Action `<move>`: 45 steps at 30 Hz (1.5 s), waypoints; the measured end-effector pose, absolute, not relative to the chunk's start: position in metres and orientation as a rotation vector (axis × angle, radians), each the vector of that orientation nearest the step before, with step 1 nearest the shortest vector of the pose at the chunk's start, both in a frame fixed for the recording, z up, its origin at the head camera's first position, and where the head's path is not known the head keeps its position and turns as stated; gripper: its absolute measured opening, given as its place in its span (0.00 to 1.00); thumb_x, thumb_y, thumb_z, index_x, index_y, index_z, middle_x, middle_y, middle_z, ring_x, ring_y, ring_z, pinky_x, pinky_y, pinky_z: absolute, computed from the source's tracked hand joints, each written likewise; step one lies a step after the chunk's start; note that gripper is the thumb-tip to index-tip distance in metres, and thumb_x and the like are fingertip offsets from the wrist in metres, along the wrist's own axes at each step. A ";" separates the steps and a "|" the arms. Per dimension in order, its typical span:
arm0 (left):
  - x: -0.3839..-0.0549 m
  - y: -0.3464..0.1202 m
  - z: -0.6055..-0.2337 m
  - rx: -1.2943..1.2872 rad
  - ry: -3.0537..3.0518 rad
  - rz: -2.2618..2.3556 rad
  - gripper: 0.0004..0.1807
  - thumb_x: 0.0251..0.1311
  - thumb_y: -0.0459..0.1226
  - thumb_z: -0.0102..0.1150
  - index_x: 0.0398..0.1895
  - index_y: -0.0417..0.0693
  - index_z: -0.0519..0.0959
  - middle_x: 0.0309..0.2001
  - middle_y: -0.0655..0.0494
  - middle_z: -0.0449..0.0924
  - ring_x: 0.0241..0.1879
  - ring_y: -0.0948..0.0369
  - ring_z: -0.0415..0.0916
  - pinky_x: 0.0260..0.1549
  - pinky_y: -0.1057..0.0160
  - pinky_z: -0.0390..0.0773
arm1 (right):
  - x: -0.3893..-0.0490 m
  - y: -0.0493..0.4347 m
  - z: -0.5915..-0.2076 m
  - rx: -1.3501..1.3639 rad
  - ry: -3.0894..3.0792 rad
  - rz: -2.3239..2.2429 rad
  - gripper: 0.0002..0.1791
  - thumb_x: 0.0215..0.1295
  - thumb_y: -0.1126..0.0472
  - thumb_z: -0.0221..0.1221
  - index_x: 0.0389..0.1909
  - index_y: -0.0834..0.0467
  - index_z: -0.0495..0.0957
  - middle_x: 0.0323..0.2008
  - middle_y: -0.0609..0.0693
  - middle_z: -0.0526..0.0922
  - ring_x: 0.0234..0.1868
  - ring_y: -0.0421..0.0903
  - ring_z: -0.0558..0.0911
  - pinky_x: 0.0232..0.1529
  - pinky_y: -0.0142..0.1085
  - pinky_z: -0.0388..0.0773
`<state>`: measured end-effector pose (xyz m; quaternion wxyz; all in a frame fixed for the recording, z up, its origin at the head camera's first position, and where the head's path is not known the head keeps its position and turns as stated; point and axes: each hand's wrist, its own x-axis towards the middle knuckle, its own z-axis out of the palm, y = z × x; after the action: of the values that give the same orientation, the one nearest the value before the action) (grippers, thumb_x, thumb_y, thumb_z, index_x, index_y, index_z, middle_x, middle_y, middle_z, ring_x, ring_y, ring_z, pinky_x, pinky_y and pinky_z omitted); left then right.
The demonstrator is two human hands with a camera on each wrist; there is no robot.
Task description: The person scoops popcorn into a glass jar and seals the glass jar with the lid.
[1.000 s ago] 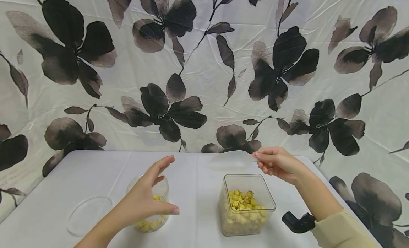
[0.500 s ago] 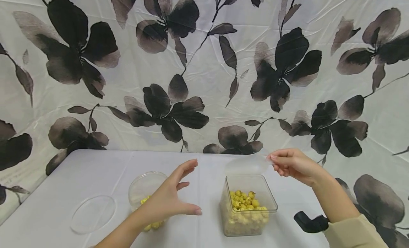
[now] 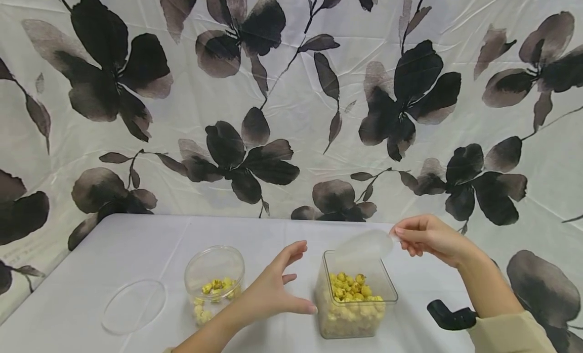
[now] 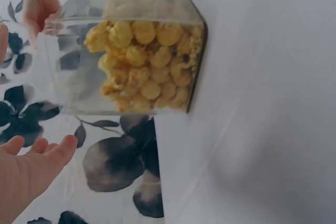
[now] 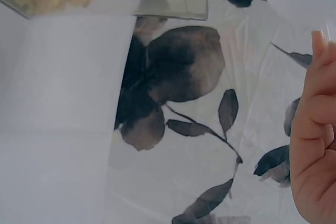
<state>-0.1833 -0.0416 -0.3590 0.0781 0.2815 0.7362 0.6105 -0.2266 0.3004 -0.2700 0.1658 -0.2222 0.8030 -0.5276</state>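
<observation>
In the head view my right hand (image 3: 434, 239) pinches the handle end of a translucent white scoop (image 3: 364, 244), whose broad rounded part hangs over the back rim of a clear square container (image 3: 321, 312). Yellow popcorn (image 3: 352, 290) fills the lower part of that container. My left hand (image 3: 268, 295) is just left of the container, thumb and fingers spread apart, holding nothing. In the left wrist view a gap separates its fingertips (image 4: 65, 148) from the container wall. Behind my left forearm stands a round clear tub (image 3: 214, 257) with a little popcorn at its bottom.
A clear round lid (image 3: 134, 307) lies flat at the left of the white table (image 3: 68, 302). A black curved object (image 3: 451, 315) appears beside my right sleeve. A floral cloth (image 3: 273, 90) hangs behind the table.
My left hand has moved right, from in front of the round tub to beside the square container. The right hand has shifted right and slightly lower, bringing the scoop over the square container's back rim.
</observation>
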 end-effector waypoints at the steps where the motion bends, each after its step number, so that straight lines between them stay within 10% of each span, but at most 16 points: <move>1: -0.183 -0.039 -0.361 0.844 2.198 1.822 0.54 0.39 0.37 0.76 0.70 0.52 0.53 0.68 0.54 0.55 0.68 0.54 0.52 0.59 0.51 0.65 | -0.226 0.300 -0.270 -0.641 2.321 -1.468 0.10 0.69 0.64 0.50 0.40 0.66 0.78 0.22 0.45 0.75 0.21 0.38 0.73 0.23 0.29 0.73; 18: -0.185 -0.010 -0.384 0.753 2.181 1.788 0.58 0.38 0.40 0.77 0.72 0.55 0.50 0.70 0.48 0.46 0.69 0.48 0.46 0.55 0.51 0.71 | -0.209 0.247 -0.263 -1.233 2.999 -0.443 0.07 0.56 0.71 0.61 0.29 0.56 0.83 0.26 0.41 0.81 0.25 0.34 0.75 0.26 0.31 0.76; 28: -0.184 0.001 -0.390 0.749 2.132 1.844 0.59 0.37 0.41 0.76 0.72 0.54 0.47 0.71 0.52 0.46 0.70 0.48 0.43 0.54 0.49 0.71 | -0.186 0.215 -0.273 -1.456 3.113 0.354 0.21 0.34 0.81 0.62 0.13 0.50 0.72 0.14 0.39 0.63 0.15 0.35 0.59 0.15 0.29 0.62; 36: -0.184 0.010 -0.392 0.728 2.115 1.904 0.61 0.37 0.39 0.77 0.72 0.54 0.45 0.71 0.53 0.44 0.69 0.49 0.43 0.54 0.49 0.70 | -0.196 0.219 -0.284 -1.292 3.085 0.057 0.28 0.43 0.82 0.52 0.12 0.49 0.50 0.17 0.40 0.45 0.20 0.37 0.46 0.21 0.29 0.43; 45: -0.184 0.014 -0.391 0.686 2.136 1.910 0.61 0.37 0.39 0.77 0.73 0.50 0.46 0.71 0.53 0.46 0.68 0.50 0.47 0.54 0.52 0.72 | -0.196 0.213 -0.286 -1.242 3.048 -0.083 0.25 0.45 0.80 0.53 0.10 0.50 0.54 0.15 0.39 0.46 0.19 0.36 0.47 0.20 0.28 0.45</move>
<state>-0.1842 0.0135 -0.3911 0.0973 0.2318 0.7215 0.6452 -0.1956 0.2134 -0.2856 -0.0752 -0.3762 0.9231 -0.0253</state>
